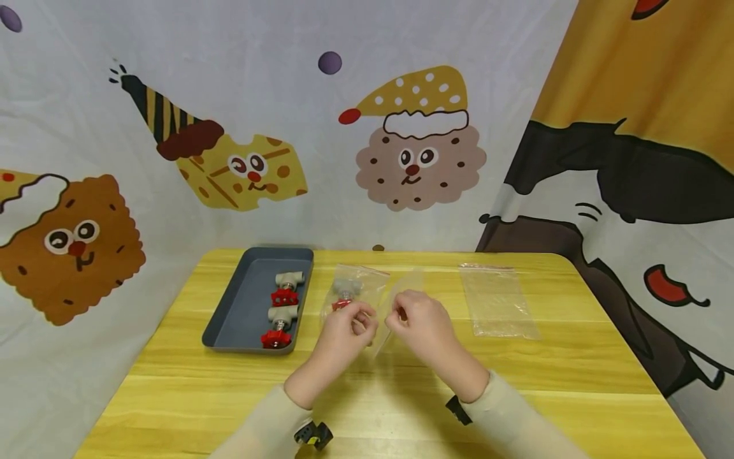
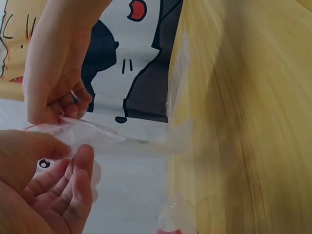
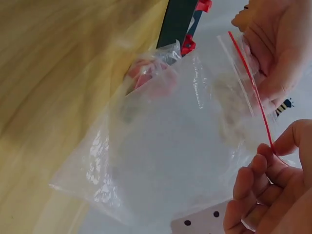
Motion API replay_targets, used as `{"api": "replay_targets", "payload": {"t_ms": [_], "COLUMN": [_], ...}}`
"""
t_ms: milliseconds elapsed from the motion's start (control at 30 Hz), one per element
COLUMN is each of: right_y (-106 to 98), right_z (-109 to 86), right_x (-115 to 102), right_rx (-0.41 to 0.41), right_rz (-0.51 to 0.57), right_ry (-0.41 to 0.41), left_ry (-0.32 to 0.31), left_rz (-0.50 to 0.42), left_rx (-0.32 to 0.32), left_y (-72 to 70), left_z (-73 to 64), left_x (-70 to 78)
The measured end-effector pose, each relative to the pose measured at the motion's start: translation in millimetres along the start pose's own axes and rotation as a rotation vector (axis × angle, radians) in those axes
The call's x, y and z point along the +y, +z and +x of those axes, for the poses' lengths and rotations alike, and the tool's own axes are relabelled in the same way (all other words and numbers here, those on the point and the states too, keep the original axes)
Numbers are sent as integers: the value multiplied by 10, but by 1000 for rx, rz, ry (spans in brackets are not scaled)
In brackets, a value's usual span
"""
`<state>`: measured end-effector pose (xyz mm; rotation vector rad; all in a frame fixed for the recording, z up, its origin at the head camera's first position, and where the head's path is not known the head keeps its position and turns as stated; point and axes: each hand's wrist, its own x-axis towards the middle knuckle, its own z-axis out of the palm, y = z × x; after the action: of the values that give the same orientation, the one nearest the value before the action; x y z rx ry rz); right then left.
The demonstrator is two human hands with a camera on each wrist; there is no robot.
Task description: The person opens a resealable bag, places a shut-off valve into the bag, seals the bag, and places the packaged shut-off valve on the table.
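Observation:
A clear zip-lock bag [image 3: 161, 151] with a red zip line hangs between my two hands, its mouth edge upward. My right hand [image 1: 421, 322] pinches one end of the zip edge between thumb and fingers. At the other end, my left hand [image 1: 346, 328] holds the edge between its thumb and fingers. Nothing shows inside this bag. Just behind my left hand, a second zip-lock bag [image 1: 373, 280] lies on the table with a grey valve with a red handwheel [image 1: 346, 293] in it; my hand partly hides it.
A dark grey tray [image 1: 237, 306] stands at the left with two red-handled valves [image 1: 281, 319] along its right side. One more flat clear bag [image 1: 499, 303] lies at the right of the wooden table [image 1: 562, 370]. A printed curtain [image 1: 344, 223] hangs behind.

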<state>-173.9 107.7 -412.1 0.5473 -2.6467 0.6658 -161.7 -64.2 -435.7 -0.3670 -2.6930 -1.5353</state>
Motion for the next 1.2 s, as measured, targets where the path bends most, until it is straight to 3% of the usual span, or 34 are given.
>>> {"api": "replay_targets", "payload": {"t_ms": [233, 367, 567, 700, 900, 1033, 1200], "right_y": [123, 160, 100, 12, -77, -98, -77], "right_z": [-112, -160, -156, -138, -122, -117, -105], "right_x": [-8, 28, 150, 231, 178, 104, 82], "right_rx": [-143, -111, 71, 132, 51, 3, -14], "right_rz": [-2, -19, -137, -163, -173, -181, -178], "right_ry": [26, -25, -70, -45, -17, -27, -38], "left_ry": [-60, -70, -100, -97, 19, 93, 112], "left_rz": [-204, -216, -102, 1, 78, 166, 221], "left_rx": [19, 73, 159, 128, 75, 146, 248], "left_y": [6, -9, -77, -112, -90, -79, -90], "left_z": [16, 22, 19, 20, 37, 60, 89], "left_x": [-33, -45, -87, -113, -107, -61, -5]}}
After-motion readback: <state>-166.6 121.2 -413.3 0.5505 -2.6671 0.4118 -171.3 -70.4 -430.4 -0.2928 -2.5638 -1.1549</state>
